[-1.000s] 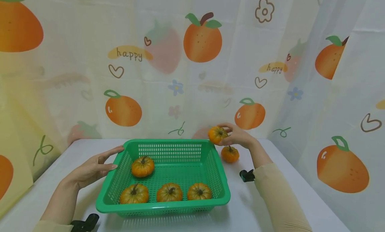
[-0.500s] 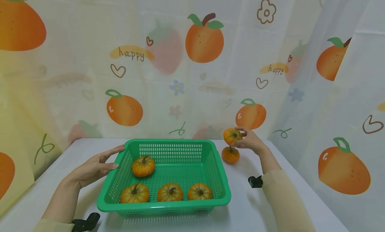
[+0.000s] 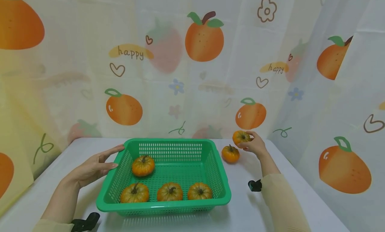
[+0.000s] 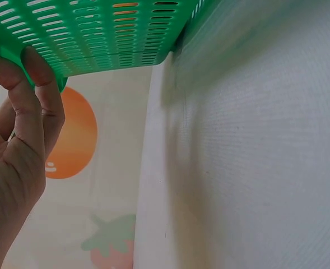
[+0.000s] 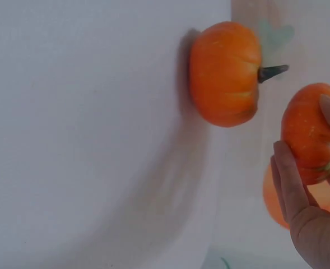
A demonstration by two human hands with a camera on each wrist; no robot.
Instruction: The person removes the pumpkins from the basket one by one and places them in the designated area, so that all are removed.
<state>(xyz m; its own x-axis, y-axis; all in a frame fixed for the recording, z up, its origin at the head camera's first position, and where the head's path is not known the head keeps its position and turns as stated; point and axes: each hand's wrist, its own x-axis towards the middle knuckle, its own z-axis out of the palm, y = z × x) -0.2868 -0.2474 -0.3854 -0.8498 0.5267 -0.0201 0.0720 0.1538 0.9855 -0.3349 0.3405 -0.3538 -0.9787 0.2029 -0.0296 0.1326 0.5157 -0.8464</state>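
A green plastic basket (image 3: 162, 205) stands on the white table with several small orange pumpkins inside, one of them a pumpkin (image 3: 143, 166) at its back left. My left hand (image 3: 91, 168) grips the basket's left rim, fingertips bent against it in the left wrist view. My right hand (image 3: 255, 144) holds another small pumpkin (image 3: 241, 138) between thumb and fingers, raised over the table's back right part. Just below and left of it, a separate pumpkin (image 3: 230, 154) sits upright on the table, its stem (image 5: 274, 72) plain in the right wrist view.
A white curtain (image 3: 162, 101) printed with fruit hangs behind the table (image 3: 249, 208) and along its sides. The basket's right rim (image 3: 222, 172) lies close to the pumpkin on the table. Black camera straps show at both wrists.
My right hand has carried its pumpkin rightward from the basket's back right corner, past the pumpkin on the table, and slightly lower. The left hand and the basket have stayed in place.
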